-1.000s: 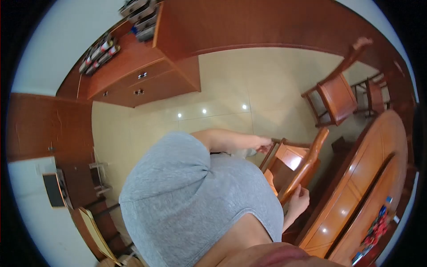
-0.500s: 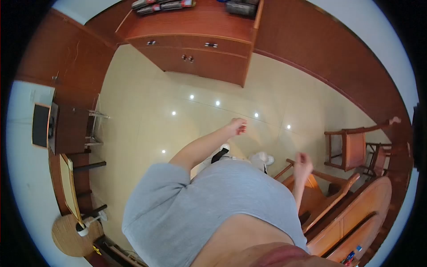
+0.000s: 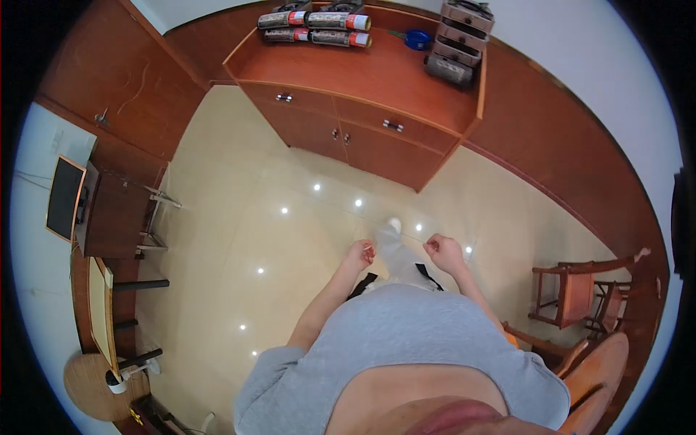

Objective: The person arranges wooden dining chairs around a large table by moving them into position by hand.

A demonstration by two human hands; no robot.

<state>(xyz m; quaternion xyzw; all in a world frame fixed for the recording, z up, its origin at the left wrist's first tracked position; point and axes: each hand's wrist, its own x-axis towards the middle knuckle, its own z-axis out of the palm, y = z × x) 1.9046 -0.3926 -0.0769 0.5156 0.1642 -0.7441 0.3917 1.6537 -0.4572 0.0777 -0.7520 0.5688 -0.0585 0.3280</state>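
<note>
My left hand [image 3: 361, 254] hangs in front of my body over the tiled floor, its fingers loosely curled toward the palm. A thin pale band shows at those fingers, too small to name for sure. My right hand [image 3: 444, 252] is beside it at about the same height, back of the hand up and fingers folded in; no object shows in it. Neither hand touches anything. Nearest ahead stands a red-brown wooden cabinet [image 3: 370, 138] with drawers and doors. On its top are stacked printed cylinders [image 3: 315, 29], a blue round item [image 3: 417, 39] and a stack of portable stoves [image 3: 458, 43].
Wooden chairs [image 3: 573, 293] stand at the right, with a round wooden table [image 3: 598, 384] at the lower right. Along the left wall are a monitor [image 3: 66, 198], a dark desk [image 3: 116, 214] and a round stool [image 3: 90, 384]. Glossy beige tiles [image 3: 217, 217] cover the floor.
My body has moved forward, and more of the cabinet top has come into view. My right hand has swung forward; my left has dropped back nearer my body.
</note>
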